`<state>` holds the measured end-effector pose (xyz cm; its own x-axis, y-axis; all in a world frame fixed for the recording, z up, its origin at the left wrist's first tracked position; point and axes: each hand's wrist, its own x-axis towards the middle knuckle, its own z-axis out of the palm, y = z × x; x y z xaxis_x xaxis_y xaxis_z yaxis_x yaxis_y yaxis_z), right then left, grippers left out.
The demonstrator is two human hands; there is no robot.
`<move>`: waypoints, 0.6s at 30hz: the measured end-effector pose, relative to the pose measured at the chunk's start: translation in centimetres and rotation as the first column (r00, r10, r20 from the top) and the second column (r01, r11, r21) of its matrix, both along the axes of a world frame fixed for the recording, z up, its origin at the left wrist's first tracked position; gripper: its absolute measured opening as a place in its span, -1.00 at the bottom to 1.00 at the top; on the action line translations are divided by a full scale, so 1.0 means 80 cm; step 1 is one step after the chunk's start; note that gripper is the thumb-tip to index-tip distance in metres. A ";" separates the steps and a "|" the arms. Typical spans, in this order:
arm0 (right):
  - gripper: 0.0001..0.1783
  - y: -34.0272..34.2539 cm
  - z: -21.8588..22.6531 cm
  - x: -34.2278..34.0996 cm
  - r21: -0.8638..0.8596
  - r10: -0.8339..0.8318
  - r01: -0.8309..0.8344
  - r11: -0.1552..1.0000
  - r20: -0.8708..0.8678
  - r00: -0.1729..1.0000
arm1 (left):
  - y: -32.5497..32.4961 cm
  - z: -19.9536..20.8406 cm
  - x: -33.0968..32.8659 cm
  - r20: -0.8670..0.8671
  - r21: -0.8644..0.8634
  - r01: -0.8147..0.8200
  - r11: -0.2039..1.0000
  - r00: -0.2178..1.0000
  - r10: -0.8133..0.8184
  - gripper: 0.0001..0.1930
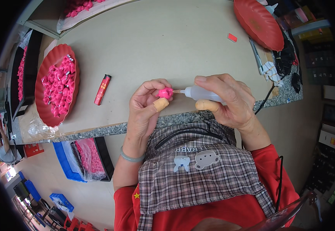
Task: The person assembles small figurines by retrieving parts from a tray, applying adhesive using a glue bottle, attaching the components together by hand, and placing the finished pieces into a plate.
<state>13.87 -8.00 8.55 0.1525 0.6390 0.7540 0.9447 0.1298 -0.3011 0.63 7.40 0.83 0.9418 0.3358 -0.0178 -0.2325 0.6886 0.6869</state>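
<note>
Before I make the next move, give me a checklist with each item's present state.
1. Left hand holds the small glossy pink piece: ok.
2. Right hand grips the translucent white plastic bottle: ok.
3. Bottle's thin tan nozzle points at the piece: ok.
4. Nozzle touching the piece: cannot tell.
5. Tan tubular thumb covers worn on both hands: ok.
6. Slim red lighter apart from both hands: ok.

Pink piece (164, 92), plaid apron (206, 186)

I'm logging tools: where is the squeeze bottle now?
In the head view, the squeeze bottle is right of centre, held in the right hand, pointing toward the pink piece in the left hand.
</note>
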 end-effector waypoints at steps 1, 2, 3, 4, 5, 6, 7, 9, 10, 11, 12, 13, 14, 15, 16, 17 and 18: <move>-0.53 0.001 0.000 -0.001 0.005 0.005 -0.005 1.000 -0.009 1.000 | 0.000 0.000 -0.001 0.002 -0.002 0.003 1.000 1.000 -0.003 -0.71; -0.53 0.001 0.000 -0.003 0.011 0.011 -0.011 1.000 -0.019 1.000 | 0.000 0.000 -0.002 0.002 -0.001 0.002 1.000 1.000 -0.002 -0.71; -0.53 0.000 0.000 -0.004 0.012 0.012 -0.011 1.000 -0.019 1.000 | 0.000 0.000 -0.004 0.005 -0.001 0.000 1.000 1.000 0.000 -0.70; -0.53 0.000 0.000 -0.003 0.007 0.017 -0.016 1.000 -0.032 0.999 | 0.000 0.000 -0.004 0.010 -0.001 -0.002 1.000 1.000 0.002 -0.69; -0.53 -0.001 0.000 -0.003 0.003 0.022 -0.022 1.000 -0.045 0.999 | 0.000 0.000 -0.004 0.010 0.000 -0.002 1.000 1.000 0.002 -0.69; -0.53 -0.002 -0.001 -0.003 0.005 0.023 -0.023 1.000 -0.046 0.999 | 0.000 0.000 -0.005 0.002 0.006 -0.012 1.000 1.000 0.012 -0.68; -0.52 -0.002 -0.002 0.000 -0.001 0.012 -0.013 1.000 -0.072 0.997 | 0.001 0.000 -0.003 -0.004 0.012 -0.018 1.000 1.000 0.018 -0.67; -0.52 -0.004 -0.007 0.006 -0.005 0.002 -0.002 1.000 -0.099 0.995 | 0.003 -0.005 -0.003 -0.010 -0.020 -0.003 1.000 1.000 0.003 -0.66; -0.54 -0.008 -0.004 0.008 -0.010 -0.001 -0.001 1.000 -0.198 0.980 | 0.004 -0.003 -0.003 -0.002 -0.048 0.013 0.999 1.000 -0.013 -0.66; -0.56 -0.011 -0.003 0.010 -0.014 -0.004 0.000 1.000 -0.296 0.955 | 0.005 0.001 -0.002 0.012 -0.039 0.016 0.999 1.000 -0.016 -0.66; -0.56 -0.012 -0.005 0.012 -0.005 -0.004 0.003 1.000 -0.281 0.960 | 0.006 0.005 -0.001 0.029 -0.093 0.033 0.995 0.999 -0.030 -0.66; -0.59 -0.011 -0.013 0.017 0.051 0.057 -0.036 0.998 -0.487 0.872 | 0.008 0.006 0.000 0.037 -0.148 0.047 0.988 0.998 -0.042 -0.65; -0.62 -0.009 -0.017 0.022 0.115 0.125 -0.064 0.991 -0.661 0.740 | 0.010 0.007 0.002 0.043 -0.139 0.048 0.989 0.998 -0.042 -0.65; -0.62 -0.006 -0.015 0.029 0.125 0.132 -0.065 0.990 -0.652 0.746 | 0.013 0.008 0.003 0.033 -0.179 0.042 0.983 0.999 -0.036 -0.60; -0.64 -0.003 -0.015 0.034 0.158 0.180 -0.092 0.983 -0.745 0.642 | 0.013 0.007 0.003 0.021 -0.222 0.036 0.974 0.999 -0.032 -0.55; -0.65 -0.001 -0.012 0.041 0.195 0.227 -0.116 0.974 -0.819 0.527 | 0.013 0.010 0.005 0.033 -0.212 0.040 0.977 0.999 -0.034 -0.55; -0.66 0.002 -0.008 0.046 0.236 0.271 -0.136 0.962 -0.874 0.403 | 0.012 0.015 0.007 0.012 -0.253 0.021 0.967 1.000 -0.019 -0.54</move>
